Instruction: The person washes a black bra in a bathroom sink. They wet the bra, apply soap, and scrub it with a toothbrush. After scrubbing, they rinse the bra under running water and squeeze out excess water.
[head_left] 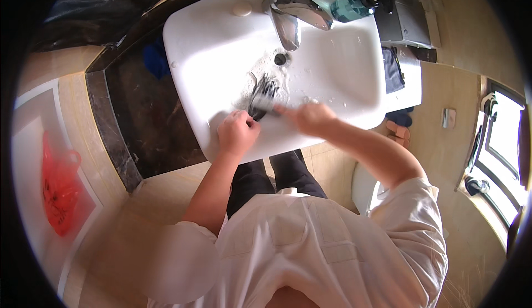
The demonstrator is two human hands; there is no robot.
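Frame centre | left hand [238, 133]: curled, pinching dark bundle [268, 87] | right hand [315, 118]: curled, gripping blurred tool [262, 104] over it

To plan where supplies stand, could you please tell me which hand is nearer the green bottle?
Right: the right hand is below the green bottle in the picture; the left hand is lower and farther left.
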